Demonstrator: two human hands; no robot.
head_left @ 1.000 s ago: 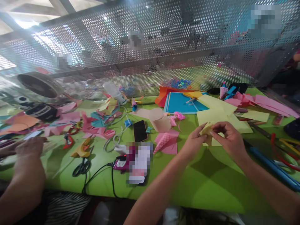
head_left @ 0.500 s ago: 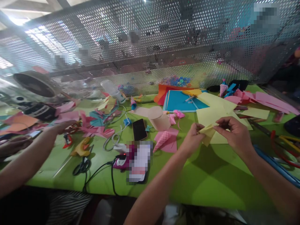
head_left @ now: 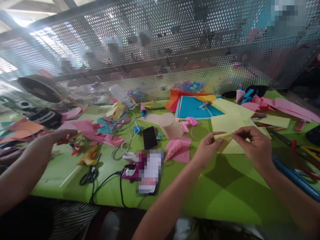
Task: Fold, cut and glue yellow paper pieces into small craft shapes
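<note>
Both of my hands pinch a small folded piece of yellow paper [head_left: 223, 140] above the green table [head_left: 225, 196]. My left hand [head_left: 207, 151] grips its left end with thumb and fingers. My right hand [head_left: 253, 146] holds its right end. Larger yellow sheets [head_left: 232, 121] lie flat just behind the hands. A pink folded cone [head_left: 176, 150] lies on the table left of my left hand.
A co-worker's arm [head_left: 30, 160] reaches over pink paper scraps [head_left: 87, 130] at the left. A black phone [head_left: 150, 137], scissors [head_left: 88, 175], cables, a beige paper roll [head_left: 170, 126] and blue card [head_left: 195, 108] lie about. A perforated metal screen [head_left: 160, 50] backs the table.
My hands have shifted the yellow piece slightly and turned it flatter. The co-worker's arm at the left has reached out over the pink scraps.
</note>
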